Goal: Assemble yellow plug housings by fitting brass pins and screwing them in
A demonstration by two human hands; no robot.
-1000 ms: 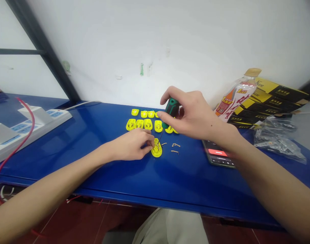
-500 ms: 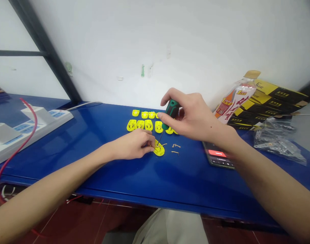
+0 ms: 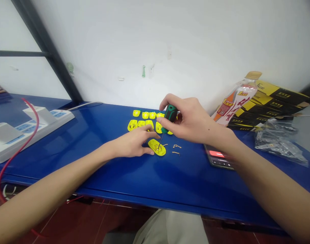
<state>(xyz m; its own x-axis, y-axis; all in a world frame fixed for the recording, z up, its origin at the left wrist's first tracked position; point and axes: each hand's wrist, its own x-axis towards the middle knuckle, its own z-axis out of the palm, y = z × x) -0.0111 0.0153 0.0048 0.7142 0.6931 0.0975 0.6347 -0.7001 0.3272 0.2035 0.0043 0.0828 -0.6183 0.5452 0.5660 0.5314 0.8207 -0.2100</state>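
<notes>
Gripping screwdriver (image 3: 170,113) in my right hand (image 3: 193,118), tip down into yellow housing (image 3: 157,148); my left hand (image 3: 133,143) touches it from 9 o'clock, hands just apart.

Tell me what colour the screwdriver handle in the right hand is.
The screwdriver handle is green and black, best seen in the head view.

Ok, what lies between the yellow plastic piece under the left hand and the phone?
In the head view, one small bent brass piece and another lie on the blue table between the yellow plastic piece and the phone.
</notes>
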